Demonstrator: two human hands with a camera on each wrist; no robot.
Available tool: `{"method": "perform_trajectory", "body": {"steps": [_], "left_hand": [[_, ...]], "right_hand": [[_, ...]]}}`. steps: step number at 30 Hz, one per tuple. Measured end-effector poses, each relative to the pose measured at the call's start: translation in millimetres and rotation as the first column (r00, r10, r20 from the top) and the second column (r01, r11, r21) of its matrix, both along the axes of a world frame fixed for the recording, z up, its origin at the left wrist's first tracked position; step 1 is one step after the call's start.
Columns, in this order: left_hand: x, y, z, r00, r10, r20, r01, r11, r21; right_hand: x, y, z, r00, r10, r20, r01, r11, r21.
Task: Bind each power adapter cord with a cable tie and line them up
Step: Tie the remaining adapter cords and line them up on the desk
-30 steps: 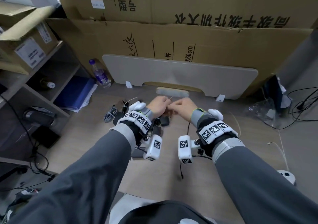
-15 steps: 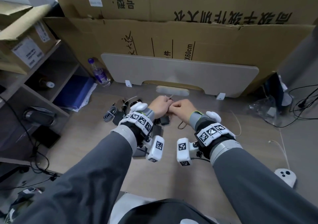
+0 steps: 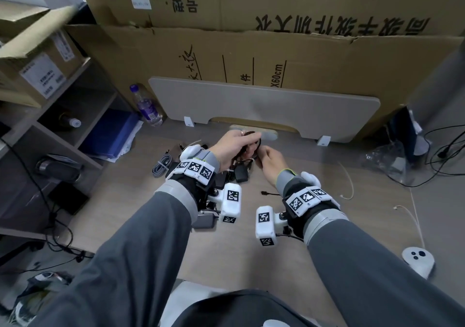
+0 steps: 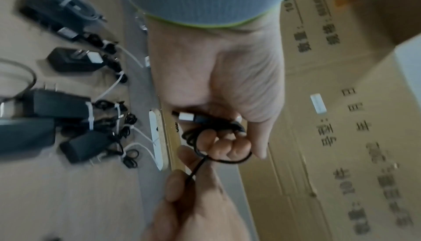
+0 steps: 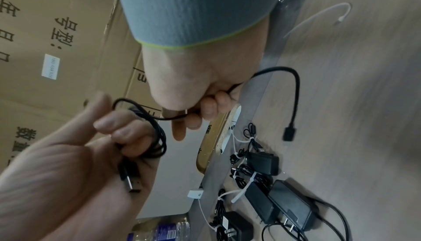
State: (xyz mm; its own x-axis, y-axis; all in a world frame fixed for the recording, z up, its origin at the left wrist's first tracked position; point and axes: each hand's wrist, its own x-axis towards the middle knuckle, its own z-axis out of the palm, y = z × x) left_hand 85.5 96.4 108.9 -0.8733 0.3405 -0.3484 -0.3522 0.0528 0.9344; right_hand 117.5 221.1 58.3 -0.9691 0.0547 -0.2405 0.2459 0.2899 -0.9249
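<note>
A black cord (image 5: 159, 137) is coiled in loops in my left hand (image 3: 235, 145), its USB plug (image 4: 189, 117) lying against the palm. My right hand (image 3: 269, 159) pinches the same cord (image 4: 193, 171) just beyond the coil. The cord's free end (image 5: 289, 133) hangs past the right hand, and its plug (image 3: 264, 193) is near the floor. Below the hands several black power adapters (image 5: 262, 162) lie side by side on the floor, their cords bundled with white cable ties (image 4: 90, 117). No tie shows on the cord that I hold.
A beige board (image 3: 264, 105) leans on cardboard boxes (image 3: 276, 37) behind. A water bottle (image 3: 147, 108) and a shelf unit (image 3: 63, 105) are at left. Loose white ties (image 3: 348, 183), a plastic bag (image 3: 385, 160) and a white controller (image 3: 417, 261) lie at right.
The hands, pressed together before, have parted. My left hand has lifted with more cord looped in it, and the length that hung below the hands is shorter.
</note>
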Motion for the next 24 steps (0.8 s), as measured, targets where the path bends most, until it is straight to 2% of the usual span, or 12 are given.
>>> {"method": "perform_trajectory", "body": {"steps": [4, 7, 8, 10, 12, 16, 19, 21, 22, 24], "left_hand": [[-7, -9, -13, 0.967, 0.252, -0.042, -0.255, 0.956, -0.142], [-3, -12, -16, 0.961, 0.277, -0.02, -0.277, 0.95, -0.143], [-1, -13, -15, 0.961, 0.275, -0.016, -0.275, 0.95, -0.148], [-1, -15, -23, 0.967, 0.251, -0.039, -0.253, 0.94, -0.229], [-2, -20, -31, 0.986, 0.16, -0.046, -0.166, 0.947, -0.276], [5, -21, -26, 1.0, -0.006, -0.004, 0.004, 0.962, -0.274], [10, -13, -23, 0.994, 0.001, 0.108, 0.029, 0.961, -0.274], [12, -15, -25, 0.994, -0.032, 0.101, 0.064, 0.94, -0.334], [13, -15, -26, 0.996, -0.036, 0.087, 0.063, 0.945, -0.322], [15, -14, -23, 0.994, -0.044, 0.098, 0.063, 0.978, -0.198]], "right_hand": [[5, -2, 17, 0.973, 0.199, 0.119, -0.209, 0.974, 0.082], [2, -9, 26, 0.86, 0.42, 0.289, -0.488, 0.842, 0.229], [1, -12, 28, 0.83, 0.461, 0.315, -0.543, 0.798, 0.261], [-3, -17, 35, 0.824, 0.473, 0.311, -0.555, 0.783, 0.279], [-4, -16, 40, 0.845, 0.447, 0.293, -0.526, 0.793, 0.307], [-4, -12, 39, 0.945, 0.255, 0.204, -0.296, 0.933, 0.202], [-3, -10, 34, 0.996, 0.049, 0.07, -0.061, 0.982, 0.18], [-4, -3, 30, 0.995, -0.096, 0.015, 0.094, 0.99, 0.108], [-4, 0, 28, 0.992, -0.126, 0.011, 0.125, 0.989, 0.085], [-4, 5, 22, 0.991, -0.136, 0.013, 0.135, 0.989, 0.059]]}}
